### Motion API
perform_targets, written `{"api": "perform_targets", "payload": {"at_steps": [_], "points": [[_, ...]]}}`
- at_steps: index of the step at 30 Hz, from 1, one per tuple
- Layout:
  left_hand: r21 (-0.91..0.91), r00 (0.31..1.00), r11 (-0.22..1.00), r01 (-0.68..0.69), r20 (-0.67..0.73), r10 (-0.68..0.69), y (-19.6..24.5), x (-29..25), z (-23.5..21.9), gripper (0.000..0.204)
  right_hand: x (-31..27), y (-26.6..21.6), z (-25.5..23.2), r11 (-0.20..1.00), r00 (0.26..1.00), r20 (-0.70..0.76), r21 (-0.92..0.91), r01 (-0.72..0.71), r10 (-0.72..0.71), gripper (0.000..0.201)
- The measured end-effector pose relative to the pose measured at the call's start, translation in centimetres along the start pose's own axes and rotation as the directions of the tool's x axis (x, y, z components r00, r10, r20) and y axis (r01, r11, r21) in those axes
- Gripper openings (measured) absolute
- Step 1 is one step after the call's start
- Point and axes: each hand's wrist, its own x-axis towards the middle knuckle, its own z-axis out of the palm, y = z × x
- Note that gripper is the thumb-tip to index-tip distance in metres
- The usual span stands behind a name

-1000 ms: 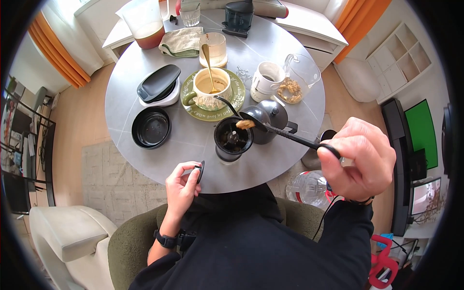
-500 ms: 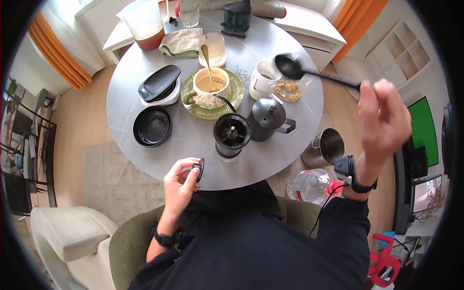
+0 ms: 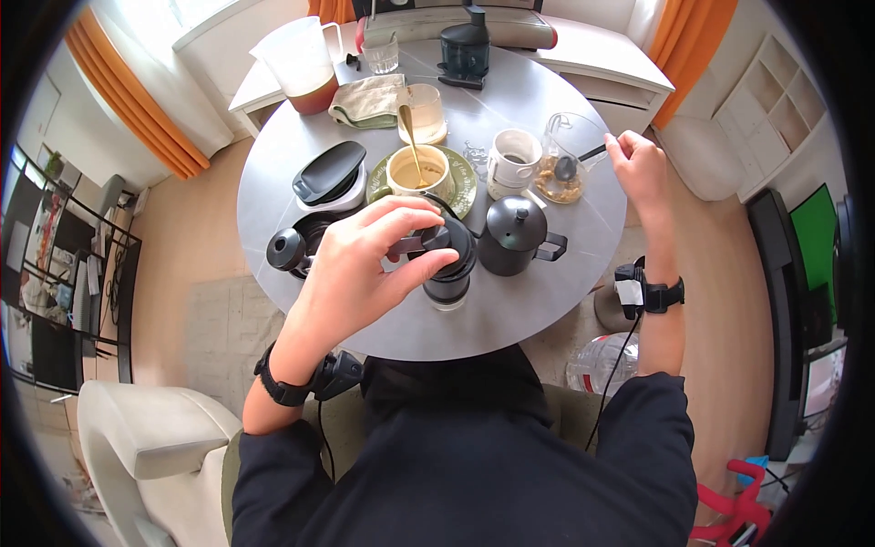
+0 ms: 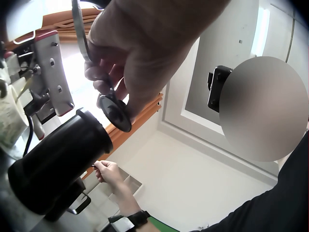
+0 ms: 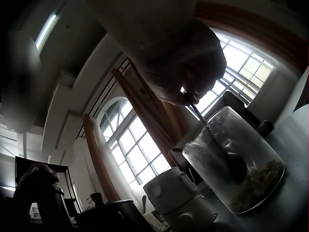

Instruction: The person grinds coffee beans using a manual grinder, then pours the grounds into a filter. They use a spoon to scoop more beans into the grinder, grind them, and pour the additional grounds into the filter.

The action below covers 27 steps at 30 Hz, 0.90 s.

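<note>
My left hand (image 3: 357,264) grips a crank handle with a round knob (image 3: 287,248) at its far end. In the left wrist view the crank's black disc (image 4: 115,113) hangs just above the mouth of an upright black grinder (image 4: 63,162), apart from it. My right hand (image 3: 643,173) pinches the handle end of a black spoon (image 3: 566,168). The spoon's bowl is down inside a clear glass container (image 5: 193,152), at the tan-brown chunks (image 5: 258,186) on its bottom. The grinder's opening is mostly hidden in the head view.
A black gooseneck kettle (image 3: 510,242) stands right of the grinder, with a white mug (image 3: 512,150) behind it. Left of these are a cup (image 3: 428,169) on a green saucer (image 3: 468,193) and a scale with a black tray (image 3: 330,169). A pitcher (image 3: 301,64) stands at the back left.
My left hand has risen from the table's front edge to above the grinder with the crank. My right hand has moved the spoon away from the grinder and into the glass container.
</note>
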Motion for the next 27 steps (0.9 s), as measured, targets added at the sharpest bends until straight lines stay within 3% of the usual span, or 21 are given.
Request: {"api": "perform_targets", "payload": {"at_steps": [4, 10, 16, 22, 27], "points": [[0.032, 0.997, 0.999, 0.044, 0.059, -0.046, -0.3, 0.3, 0.3, 0.026, -0.8, 0.4, -0.4, 0.997, 0.999, 0.040, -0.075, -0.023, 0.026, 0.039], [0.010, 0.997, 1.000, 0.010, 0.077, -0.011, -0.6, 0.9, 0.3, 0.025, -3.6, -3.3, -2.9, 0.994, 0.997, 0.062, 0.100, 0.047, -0.053, 0.038], [0.020, 0.990, 1.000, -0.011, 0.138, 0.008, -0.6, 0.9, 0.0, 0.027, -5.4, -7.7, -4.5, 0.959, 0.969, 0.183, 0.258, 0.116, -0.166, 0.031], [0.026, 0.984, 0.999, -0.042, 0.176, 0.037, -1.7, 0.6, 0.4, 0.027, -5.8, -10.3, -4.8, 0.936, 0.911, 0.316, 0.309, 0.166, -0.266, 0.026], [0.067, 0.994, 0.996, -0.059, 0.099, 0.053, -1.4, -0.1, 0.9, 0.024, -4.3, -12.9, -5.2, 0.867, 0.785, 0.393, 0.352, 0.352, -0.479, 0.013]]}}
